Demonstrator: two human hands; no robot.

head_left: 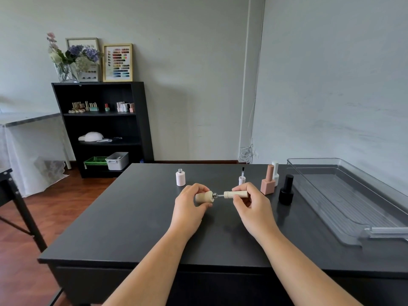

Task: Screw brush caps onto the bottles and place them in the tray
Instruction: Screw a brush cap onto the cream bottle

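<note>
My left hand (189, 206) grips a beige bottle (204, 197) held sideways, its silver threaded neck pointing right. My right hand (251, 203) holds a cream brush cap (235, 194), also sideways; its thin stem reaches into the bottle's neck, with a small gap between cap and neck. A pale pink bottle (180, 177) without a cap stands behind my left hand. A pale pink brush cap (242, 178) stands upside down, bristles up, behind my right hand. The clear plastic tray (344, 208) lies at the right with nothing in it.
Right of my hands stand a capped pink square bottle (268, 184), a white capped bottle (275, 173) behind it, and a black capped bottle (286, 192) near the tray's left wall. The dark table (132, 217) ends at the left; a black shelf (99, 129) stands beyond.
</note>
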